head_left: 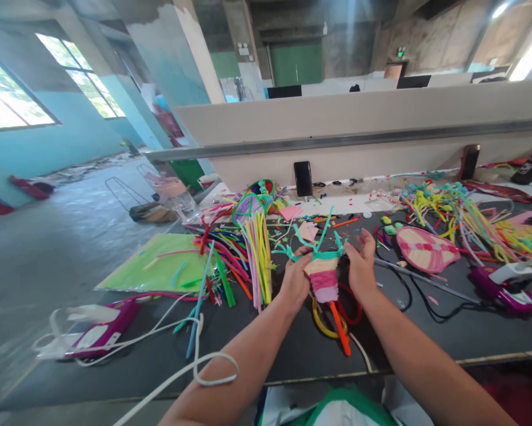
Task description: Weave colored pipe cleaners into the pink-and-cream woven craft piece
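Hands face each other over the near side of the dark surface [292, 355]: the left hand [296, 278] pinches the left edge of a banded fuzzy piece [324, 283], while the right hand [361, 266] stands at its upper right corner, some fingers parted; whether it grips the teal strand there, I cannot tell. The piece is held between them, its teal strands [325, 228] splaying upward and an orange stem [340, 331] pointing towards the body. Working it well would likely mean steadying the bands with the left and bending one strand at a time, gently, so the rows stay snug. Both forearms reach forward and converge. Beyond the left hand lies a yellow-and-lilac bundle of stems [257, 254]; past the right, a pink-and-cream oval piece [428, 249].
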A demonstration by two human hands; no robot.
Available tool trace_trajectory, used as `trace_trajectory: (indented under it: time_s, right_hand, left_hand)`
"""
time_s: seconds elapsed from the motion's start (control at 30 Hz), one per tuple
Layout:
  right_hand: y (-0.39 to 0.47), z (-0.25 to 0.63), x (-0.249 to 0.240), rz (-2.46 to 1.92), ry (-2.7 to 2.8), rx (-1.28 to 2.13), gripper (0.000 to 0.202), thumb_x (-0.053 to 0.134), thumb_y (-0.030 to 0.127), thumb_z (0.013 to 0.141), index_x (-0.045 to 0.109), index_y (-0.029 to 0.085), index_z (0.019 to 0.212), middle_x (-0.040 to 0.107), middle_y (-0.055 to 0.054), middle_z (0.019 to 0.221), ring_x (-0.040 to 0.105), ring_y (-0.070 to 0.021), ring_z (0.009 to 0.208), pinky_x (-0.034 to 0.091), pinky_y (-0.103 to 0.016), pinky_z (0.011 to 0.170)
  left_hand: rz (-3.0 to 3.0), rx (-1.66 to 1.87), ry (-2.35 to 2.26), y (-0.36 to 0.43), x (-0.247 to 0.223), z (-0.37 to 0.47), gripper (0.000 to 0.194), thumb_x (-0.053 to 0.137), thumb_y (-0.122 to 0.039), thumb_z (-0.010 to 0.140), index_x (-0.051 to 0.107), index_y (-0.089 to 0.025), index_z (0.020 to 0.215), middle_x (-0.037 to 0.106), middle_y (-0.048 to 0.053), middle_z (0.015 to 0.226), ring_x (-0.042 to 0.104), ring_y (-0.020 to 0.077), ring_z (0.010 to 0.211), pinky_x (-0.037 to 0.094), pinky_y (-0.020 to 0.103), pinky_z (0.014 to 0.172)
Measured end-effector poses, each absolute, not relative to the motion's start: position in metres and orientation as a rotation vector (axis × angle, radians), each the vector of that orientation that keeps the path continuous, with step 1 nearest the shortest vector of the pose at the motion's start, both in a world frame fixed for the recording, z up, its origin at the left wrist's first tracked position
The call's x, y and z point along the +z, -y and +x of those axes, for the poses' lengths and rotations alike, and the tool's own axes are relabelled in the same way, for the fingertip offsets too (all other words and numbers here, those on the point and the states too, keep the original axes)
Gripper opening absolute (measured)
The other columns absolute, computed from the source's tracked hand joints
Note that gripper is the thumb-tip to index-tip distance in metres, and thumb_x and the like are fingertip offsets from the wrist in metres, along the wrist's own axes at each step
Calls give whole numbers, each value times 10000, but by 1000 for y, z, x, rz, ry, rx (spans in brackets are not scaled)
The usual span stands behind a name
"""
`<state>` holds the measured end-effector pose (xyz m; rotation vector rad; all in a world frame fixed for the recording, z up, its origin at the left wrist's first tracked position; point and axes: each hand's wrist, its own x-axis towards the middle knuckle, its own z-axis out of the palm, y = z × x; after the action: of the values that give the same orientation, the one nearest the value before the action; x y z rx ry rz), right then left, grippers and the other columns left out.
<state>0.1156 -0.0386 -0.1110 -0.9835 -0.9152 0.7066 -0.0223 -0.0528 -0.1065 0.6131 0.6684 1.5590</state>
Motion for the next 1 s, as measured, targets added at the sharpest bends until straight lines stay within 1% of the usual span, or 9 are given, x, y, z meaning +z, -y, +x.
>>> trace_trajectory:
  time_s: [0.07,0.17,0.23,0.3,0.43,0.57,0.73,0.87,1.0]
  right_hand:
    - [35,114,-115,-943,671,959,438,632,353,727,477,273,1129,578,-18,1133,564,-165,1026,466,-307,822]
    - [35,107,-115,-869,565,1339,293,646,426,711,561,234,914,665,-9,837,640,-180,754,499,-314,657]
    - [40,103,-112,-801,597,1557,290,638,473,720,592,216,847,684,-30,774,656,-212,725,507,-346,640]
    - [45,99,-107,-711,601,1694,293,648,479,720,616,220,854,702,-34,783,668,-233,764,514,-365,662]
    - [54,94,-98,-583,627,1697,247,728,332,678,638,238,888,716,-10,825,672,-233,841,519,-365,721]
    - [56,91,-98,-570,660,1659,319,775,190,589,638,226,875,718,-5,818,675,-228,835,518,-361,731]
    - [51,94,-103,-583,640,1596,314,765,163,561,634,210,842,720,-14,803,679,-231,788,522,-362,694]
    - [44,102,-104,-550,605,1558,245,732,165,574,634,196,796,709,-19,743,678,-233,752,522,-358,665]
    - [39,106,-103,-539,523,1506,256,703,135,543,623,199,778,699,0,718,671,-214,721,523,-340,659]
  left_hand:
    - [606,1576,-680,51,-107,-25,263,753,-173,615,640,-156,851,696,31,745,671,190,728,483,348,790]
    - [594,1574,-710,51,-108,-27,251,774,-203,607,620,-153,798,691,33,716,666,192,683,492,358,757]
    - [592,1560,-720,52,-107,-27,254,781,-209,600,607,-151,776,681,30,688,660,191,655,496,360,734]
    - [594,1554,-712,54,-105,-27,259,783,-200,595,596,-151,767,673,26,673,657,191,650,498,360,726]
    - [590,1543,-689,57,-102,-25,284,789,-185,584,592,-156,787,674,25,695,664,202,686,499,379,746]
    - [595,1527,-722,57,-103,-25,292,799,-183,570,598,-149,779,679,34,712,666,202,697,491,366,755]
    - [542,1443,-680,53,-101,-26,272,784,-181,592,619,-150,806,687,35,762,660,180,720,481,338,782]
    - [540,1311,-619,52,-91,-29,205,707,-234,680,646,-133,848,696,82,856,658,215,831,478,345,813]
    - [696,1118,-970,59,-80,-41,148,690,-269,691,631,-156,766,661,63,734,621,190,614,479,342,654]
